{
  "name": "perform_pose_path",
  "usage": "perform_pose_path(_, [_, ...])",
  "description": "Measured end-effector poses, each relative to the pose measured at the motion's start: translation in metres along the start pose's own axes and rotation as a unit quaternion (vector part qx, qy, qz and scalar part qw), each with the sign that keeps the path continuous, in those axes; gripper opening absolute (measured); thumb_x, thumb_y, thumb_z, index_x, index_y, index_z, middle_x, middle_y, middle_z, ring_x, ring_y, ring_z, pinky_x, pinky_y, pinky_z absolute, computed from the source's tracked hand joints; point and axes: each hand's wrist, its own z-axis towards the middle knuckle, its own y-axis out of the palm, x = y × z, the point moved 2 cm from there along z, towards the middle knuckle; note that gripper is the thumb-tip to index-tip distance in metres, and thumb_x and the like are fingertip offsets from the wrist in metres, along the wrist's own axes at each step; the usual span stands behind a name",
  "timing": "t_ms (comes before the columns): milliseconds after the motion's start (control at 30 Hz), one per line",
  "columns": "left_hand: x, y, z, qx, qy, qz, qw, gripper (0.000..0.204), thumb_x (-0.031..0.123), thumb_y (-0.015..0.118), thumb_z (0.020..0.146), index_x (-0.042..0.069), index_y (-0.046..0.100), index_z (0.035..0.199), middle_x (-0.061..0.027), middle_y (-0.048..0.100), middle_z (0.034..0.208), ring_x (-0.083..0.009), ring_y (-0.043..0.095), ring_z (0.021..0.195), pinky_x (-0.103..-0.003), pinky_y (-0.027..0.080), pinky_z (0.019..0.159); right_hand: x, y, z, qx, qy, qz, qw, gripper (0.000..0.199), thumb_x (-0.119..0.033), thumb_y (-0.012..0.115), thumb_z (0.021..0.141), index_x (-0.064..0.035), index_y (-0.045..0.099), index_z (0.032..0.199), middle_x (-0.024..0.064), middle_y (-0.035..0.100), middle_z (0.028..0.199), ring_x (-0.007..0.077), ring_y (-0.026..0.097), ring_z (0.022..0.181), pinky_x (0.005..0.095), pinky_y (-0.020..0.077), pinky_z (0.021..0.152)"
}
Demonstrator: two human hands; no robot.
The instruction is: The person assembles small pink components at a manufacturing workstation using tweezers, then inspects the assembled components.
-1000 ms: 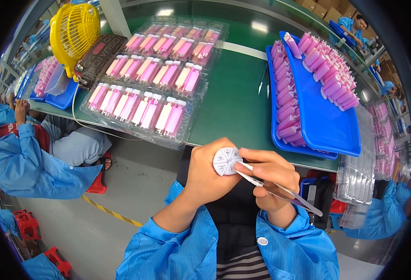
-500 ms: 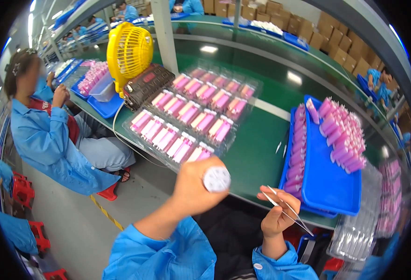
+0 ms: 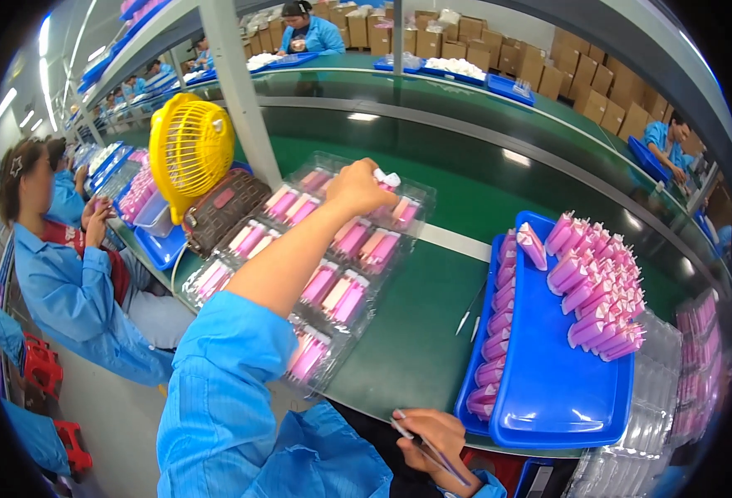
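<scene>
left hand [image 3: 359, 191] has its fingers curled round a white-ended piece [image 3: 389, 178], over the far part of the clear tray [image 3: 345, 334] of pink-and-cream pieces [image 3: 347, 300]. right hand [image 3: 434, 432] has fingers closed on tweezers [image 3: 452, 468] near the surface [image 3: 407, 332] edge. blue tray [image 3: 548, 398] carries a bunch of pink pieces [image 3: 594, 286].

We note grey floor [image 3: 137, 423] and red stools [image 3: 42, 367] off the near edge of the green bench [image 3: 411, 357], cardboard boxes [image 3: 530, 80] stacked beyond its far edge, a grey post [image 3: 239, 91], lit strip lights [image 3: 44, 37] overhead.
</scene>
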Motion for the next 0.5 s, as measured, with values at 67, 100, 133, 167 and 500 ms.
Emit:
perform_pose_path(67, [0.018, 0.018, 0.017, 0.002, -0.017, 0.091, 0.996, 0.068, 0.03, 0.079, 0.059, 0.007, 0.059, 0.12, -0.013, 0.069, 0.108, -0.0302, 0.067, 0.1, -0.038, 0.053, 0.084, -0.002, -0.004, 0.002, -0.026, 0.009, 0.0, 1.0, 0.028, -0.018, 0.08, 0.077, -0.0024, 0.065, 0.094, 0.013, 0.071, 0.085, 0.0252, 0.071, 0.075, 0.0307, 0.0564, 0.059])
perform_pose_path(100, [0.023, 0.024, 0.026, -0.003, -0.013, 0.089, 0.996, 0.068, 0.03, 0.079, 0.059, 0.007, 0.059, 0.12, -0.013, 0.069, 0.108, -0.0302, 0.067, 0.1, -0.038, 0.053, 0.084, 0.0, -0.003, 0.001, -0.02, -0.009, 0.009, 1.0, 0.029, -0.017, 0.081, 0.075, -0.0011, 0.066, 0.094, 0.0141, 0.071, 0.085, 0.0254, 0.071, 0.078, 0.031, 0.057, 0.061])
perform_pose_path(133, [0.027, 0.028, 0.035, -0.024, -0.029, 0.148, 0.988, 0.072, 0.037, 0.08, 0.059, 0.007, 0.059, 0.121, -0.0142, 0.068, 0.11, -0.0296, 0.066, 0.102, -0.039, 0.053, 0.086, 0.0, -0.006, 0.004, -0.043, -0.008, 0.009, 0.999, 0.03, -0.016, 0.081, 0.075, 0.0, 0.066, 0.094, 0.0149, 0.07, 0.085, 0.0259, 0.071, 0.078, 0.0312, 0.057, 0.062])
perform_pose_path(167, [0.03, 0.032, 0.039, -0.046, -0.045, 0.207, 0.976, 0.077, 0.045, 0.082, 0.059, 0.007, 0.058, 0.121, -0.0154, 0.067, 0.112, -0.0291, 0.065, 0.105, -0.039, 0.052, 0.087, -0.002, -0.008, 0.007, -0.065, -0.005, 0.011, 0.998, 0.03, -0.014, 0.081, 0.075, 0.0011, 0.065, 0.095, 0.0156, 0.07, 0.084, 0.0264, 0.071, 0.079, 0.0313, 0.0571, 0.063])
perform_pose_path(500, [0.038, 0.05, 0.038, -0.031, -0.068, 0.186, 0.98, 0.088, 0.071, 0.073, 0.066, 0.0, 0.057, 0.117, -0.0154, 0.069, 0.106, -0.0327, 0.066, 0.103, -0.043, 0.053, 0.083, 0.0, -0.013, 0.006, -0.1, 0.003, 0.046, 0.994, 0.03, -0.015, 0.079, 0.078, 0.0003, 0.065, 0.099, 0.0168, 0.071, 0.093, 0.0275, 0.071, 0.082, 0.0325, 0.0568, 0.068])
